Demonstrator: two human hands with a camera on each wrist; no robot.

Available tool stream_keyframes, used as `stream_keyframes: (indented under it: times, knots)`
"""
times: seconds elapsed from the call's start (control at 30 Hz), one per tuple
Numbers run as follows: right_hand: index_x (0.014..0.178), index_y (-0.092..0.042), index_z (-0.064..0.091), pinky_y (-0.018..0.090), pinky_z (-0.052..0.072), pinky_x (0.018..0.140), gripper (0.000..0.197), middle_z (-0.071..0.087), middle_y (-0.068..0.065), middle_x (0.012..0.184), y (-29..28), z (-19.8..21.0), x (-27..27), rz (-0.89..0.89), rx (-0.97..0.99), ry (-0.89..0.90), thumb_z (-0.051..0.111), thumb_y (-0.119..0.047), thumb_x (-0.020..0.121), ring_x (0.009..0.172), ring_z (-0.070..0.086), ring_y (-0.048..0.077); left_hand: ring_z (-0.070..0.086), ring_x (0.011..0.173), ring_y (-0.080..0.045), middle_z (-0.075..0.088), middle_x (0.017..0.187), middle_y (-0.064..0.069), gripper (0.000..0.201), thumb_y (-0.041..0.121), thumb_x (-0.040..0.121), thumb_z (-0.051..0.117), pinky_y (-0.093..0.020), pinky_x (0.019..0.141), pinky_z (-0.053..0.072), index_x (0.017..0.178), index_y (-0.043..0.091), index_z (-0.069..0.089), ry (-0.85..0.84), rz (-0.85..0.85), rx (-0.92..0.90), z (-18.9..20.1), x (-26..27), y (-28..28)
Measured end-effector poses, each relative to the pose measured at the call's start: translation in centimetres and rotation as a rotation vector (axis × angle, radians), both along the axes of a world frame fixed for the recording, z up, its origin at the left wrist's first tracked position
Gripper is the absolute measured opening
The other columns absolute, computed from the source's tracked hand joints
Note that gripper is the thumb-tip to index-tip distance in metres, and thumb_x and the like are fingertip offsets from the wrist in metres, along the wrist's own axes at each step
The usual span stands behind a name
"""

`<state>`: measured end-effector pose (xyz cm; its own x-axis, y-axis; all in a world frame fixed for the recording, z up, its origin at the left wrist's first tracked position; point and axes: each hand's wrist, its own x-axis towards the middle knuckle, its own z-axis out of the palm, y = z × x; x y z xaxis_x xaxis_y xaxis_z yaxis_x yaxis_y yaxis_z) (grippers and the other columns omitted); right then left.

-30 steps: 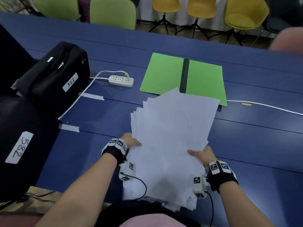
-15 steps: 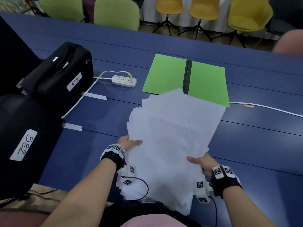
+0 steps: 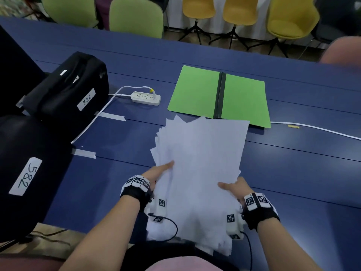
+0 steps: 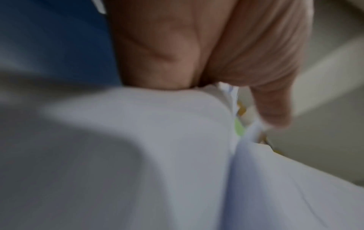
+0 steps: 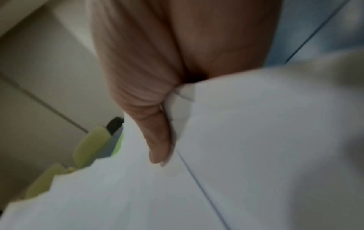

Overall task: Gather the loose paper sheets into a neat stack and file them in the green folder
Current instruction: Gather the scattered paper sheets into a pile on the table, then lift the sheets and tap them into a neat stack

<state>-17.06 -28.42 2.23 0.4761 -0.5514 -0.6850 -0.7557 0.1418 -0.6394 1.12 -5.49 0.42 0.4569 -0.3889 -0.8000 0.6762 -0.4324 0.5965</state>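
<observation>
A fanned bundle of white paper sheets (image 3: 201, 169) is held above the blue table, near its front edge. My left hand (image 3: 159, 171) grips the bundle's left edge, thumb on top. On the right edge, my right hand (image 3: 232, 187) grips it the same way. The left wrist view shows the left hand (image 4: 197, 62) pinching the paper sheets (image 4: 138, 155), and the right wrist view shows the right hand (image 5: 157, 93) pinching the paper sheets (image 5: 256, 140). The sheet corners stick out unevenly at the far left. The green folder (image 3: 195, 90) lies open and flat just beyond the bundle.
Two black bags with number labels (image 3: 64, 90) (image 3: 21, 173) sit on the table's left side. A white power strip (image 3: 146, 98) and its cable lie left of the folder. Another white cable (image 3: 316, 129) runs off to the right. Chairs (image 3: 136, 16) stand behind the table.
The bundle has been turned more upright and drawn narrower, with its far edge swung left. My left thumb has moved further onto the top sheet.
</observation>
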Motion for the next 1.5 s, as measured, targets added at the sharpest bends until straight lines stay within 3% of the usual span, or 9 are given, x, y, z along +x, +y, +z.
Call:
stream_keyframes:
  times: [0.1, 0.33, 0.5, 0.6, 0.9, 1.1, 1.27, 1.4, 1.5]
  knots:
    - [0.102, -0.004, 0.052, 0.023, 0.053, 0.061, 0.033, 0.064, 0.015, 0.104, -0.3, 3.0, 1.3, -0.030, -0.047, -0.152, 0.075, -0.009, 0.078, 0.076, 0.061, 0.022, 0.062, 0.114, -0.029, 0.063, 0.127, -0.004, 0.102, 0.065, 0.045, 0.085, -0.052, 0.096, 0.048, 0.131, 0.023, 0.050, -0.085, 0.045, -0.053, -2.0, 2.6, -0.9]
    - [0.104, -0.017, 0.058, 0.019, 0.057, 0.068, 0.031, 0.068, -0.003, 0.099, -2.5, 12.2, 3.9, -0.258, -0.117, -0.680, 0.074, -0.009, 0.078, 0.078, 0.070, 0.000, 0.070, 0.081, 0.001, 0.073, 0.091, 0.011, 0.034, -0.006, 0.081, 0.066, -0.017, 0.070, 0.055, 0.102, 0.020, 0.060, -0.519, 0.199, -0.457, 14.2, 2.8, -3.4]
    - [0.112, -0.017, 0.062, 0.022, 0.041, 0.082, 0.048, 0.061, -0.006, 0.113, -3.0, 12.9, 3.8, -0.124, -0.190, -0.343, 0.077, -0.040, 0.072, 0.103, 0.059, 0.017, 0.067, 0.100, -0.009, 0.071, 0.106, 0.002, 0.053, 0.021, 0.059, 0.087, -0.028, 0.095, 0.048, 0.107, 0.013, 0.066, -0.529, 0.105, -0.321, 14.7, 4.0, -3.1]
    - [0.135, -0.002, 0.044, 0.027, 0.039, 0.087, 0.073, 0.053, 0.009, 0.132, -2.2, 10.2, 4.9, -0.115, -0.206, -0.204, 0.073, -0.037, 0.078, 0.124, 0.051, 0.026, 0.053, 0.103, -0.010, 0.056, 0.112, 0.005, 0.056, 0.024, 0.076, 0.078, -0.019, 0.086, 0.038, 0.124, 0.002, 0.056, -0.502, 0.134, -0.167, 13.2, 3.0, -4.1]
    - [0.128, -0.005, 0.045, 0.022, 0.046, 0.090, 0.065, 0.061, -0.002, 0.111, -3.5, 13.8, 7.9, -0.402, -0.261, -0.695, 0.080, -0.017, 0.074, 0.101, 0.058, 0.010, 0.052, 0.099, -0.010, 0.059, 0.117, 0.001, 0.042, 0.024, 0.080, 0.074, -0.017, 0.087, 0.036, 0.117, 0.013, 0.055, -0.523, 0.252, -0.234, 17.5, 3.6, -5.3]
    - [0.121, 0.005, 0.057, 0.016, 0.046, 0.077, 0.061, 0.063, 0.016, 0.118, -4.5, 12.3, 6.7, -0.142, -0.227, -0.328, 0.076, -0.032, 0.076, 0.112, 0.061, 0.028, 0.052, 0.105, -0.015, 0.057, 0.124, -0.003, 0.057, 0.024, 0.074, 0.080, -0.023, 0.089, 0.038, 0.123, 0.010, 0.055, -0.555, 0.166, -0.061, 16.1, 4.2, -3.7]
    - [0.120, 0.007, 0.055, -0.004, 0.041, 0.049, 0.054, 0.063, 0.011, 0.112, -3.5, 8.7, 6.7, -0.173, -0.168, -0.408, 0.079, -0.003, 0.072, 0.097, 0.057, 0.019, 0.049, 0.106, -0.013, 0.055, 0.122, 0.002, 0.063, 0.025, 0.076, 0.078, -0.024, 0.090, 0.035, 0.128, 0.003, 0.053, -0.482, 0.119, -0.015, 13.8, 4.1, -3.9]
    - [0.124, 0.001, 0.051, 0.019, 0.047, 0.091, 0.058, 0.061, 0.011, 0.118, -3.2, 8.5, 8.1, -0.373, -0.222, -0.586, 0.077, -0.001, 0.073, 0.100, 0.054, 0.016, 0.049, 0.125, -0.020, 0.051, 0.128, 0.003, 0.074, 0.033, 0.074, 0.079, -0.023, 0.095, 0.035, 0.134, 0.002, 0.047, -0.519, 0.138, 0.007, 14.1, 4.2, -4.7]
    - [0.112, -0.011, 0.057, 0.009, 0.052, 0.080, 0.046, 0.066, 0.000, 0.103, -3.4, 10.2, 8.7, -0.403, -0.228, -0.745, 0.077, 0.001, 0.072, 0.088, 0.062, 0.009, 0.048, 0.126, -0.020, 0.054, 0.132, 0.000, 0.074, 0.040, 0.074, 0.078, -0.024, 0.102, 0.034, 0.134, 0.008, 0.050, -0.557, 0.173, -0.027, 15.1, 4.3, -5.0]
